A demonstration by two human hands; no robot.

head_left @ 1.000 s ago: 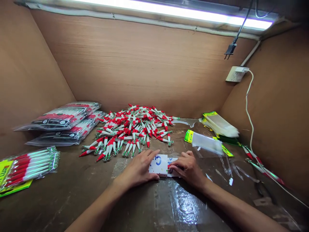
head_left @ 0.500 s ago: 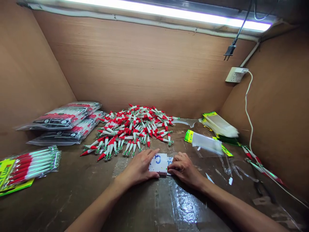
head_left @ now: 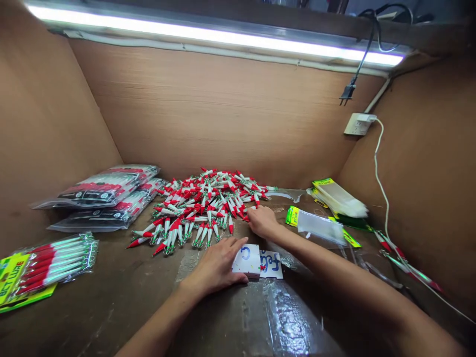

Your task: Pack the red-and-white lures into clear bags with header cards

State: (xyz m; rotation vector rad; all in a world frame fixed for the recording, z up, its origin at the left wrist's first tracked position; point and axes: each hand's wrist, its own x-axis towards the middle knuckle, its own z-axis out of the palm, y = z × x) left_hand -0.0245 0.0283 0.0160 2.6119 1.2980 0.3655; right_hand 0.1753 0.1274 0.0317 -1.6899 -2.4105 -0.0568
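Note:
My left hand (head_left: pixel 217 267) lies on the worktop with fingers curled round a small white box (head_left: pixel 246 260) marked with blue writing. A white card (head_left: pixel 271 264) with blue marks lies flat beside the box. My right hand (head_left: pixel 261 221) reaches forward to the near right edge of a big pile of red, white and green fishing lures (head_left: pixel 203 208). Its fingers are bent down onto the lures there; I cannot see whether they grip one.
Sealed bags of lures (head_left: pixel 102 191) are stacked at the back left. A filled pack with a yellow header (head_left: pixel 44 263) lies at the left edge. Empty clear bags with yellow headers (head_left: pixel 320 223) and a stack of them (head_left: pixel 338 197) lie to the right. A wall socket (head_left: pixel 357 124) with a white cable hangs right.
My right hand has left the white box and card and moved forward to the lure pile. The left hand stays on the box. The view has tilted down a little.

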